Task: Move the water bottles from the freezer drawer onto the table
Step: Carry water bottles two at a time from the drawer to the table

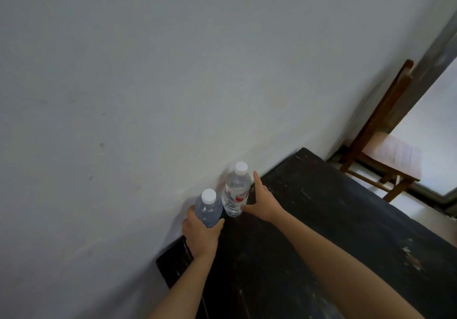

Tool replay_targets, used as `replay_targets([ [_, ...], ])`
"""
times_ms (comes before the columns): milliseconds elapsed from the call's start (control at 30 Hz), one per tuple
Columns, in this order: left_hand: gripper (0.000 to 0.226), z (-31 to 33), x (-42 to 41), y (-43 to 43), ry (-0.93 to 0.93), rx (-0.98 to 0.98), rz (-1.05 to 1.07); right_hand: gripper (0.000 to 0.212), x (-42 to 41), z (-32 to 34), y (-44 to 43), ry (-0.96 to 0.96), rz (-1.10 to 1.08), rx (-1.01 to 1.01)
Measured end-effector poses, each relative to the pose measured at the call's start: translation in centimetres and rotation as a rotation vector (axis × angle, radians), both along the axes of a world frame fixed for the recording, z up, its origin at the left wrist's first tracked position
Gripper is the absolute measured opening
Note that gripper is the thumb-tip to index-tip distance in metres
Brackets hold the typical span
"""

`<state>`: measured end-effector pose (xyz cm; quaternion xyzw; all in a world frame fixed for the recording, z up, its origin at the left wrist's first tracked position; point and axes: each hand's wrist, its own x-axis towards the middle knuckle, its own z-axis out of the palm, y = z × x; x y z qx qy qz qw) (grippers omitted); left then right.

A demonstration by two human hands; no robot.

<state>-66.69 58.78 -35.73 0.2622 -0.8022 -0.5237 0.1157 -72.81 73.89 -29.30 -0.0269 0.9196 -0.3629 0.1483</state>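
Black and scuffed, the table [321, 219] stood against a pale grey wall [148, 96], with a wooden chair [378, 130] beyond its far end. A clear bottle [236, 192] with a white cap and a red-and-white label stood upright on the table close to the wall, and the right hand [263, 202] lay just beside it, fingers spread and holding nothing. The left hand [200, 232] gripped a bluish bottle [209, 210] round its lower body next to the clear one; its base was hidden, so I cannot tell whether it rested on the table.
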Motion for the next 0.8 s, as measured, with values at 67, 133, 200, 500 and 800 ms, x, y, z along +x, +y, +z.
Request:
replay_targets([
  [67,0.089,0.5,0.7,-0.1,-0.041,-0.034,-0.038,0.105,1.7,0.4,1.2,-0.016,0.036,0.039],
  [133,0.082,1.0,1.9,-0.1,-0.035,-0.058,-0.091,0.103,3.8,0.9,2.7,-0.038,0.027,0.079],
  [200,0.065,1.2,3.2,-0.5,0.022,-0.055,-0.162,0.099,5.6,1.3,4.1,-0.045,0.021,0.097],
  [500,0.044,1.1,8.6,-5.9,-0.029,-0.387,-0.474,0.076,12.2,1.0,8.8,0.017,0.191,0.504],
  [800,0.056,3.3,10.9,-6.6,0.023,-0.67,-0.662,0.069,15.5,-0.7,8.9,0.15,0.206,0.645],
])
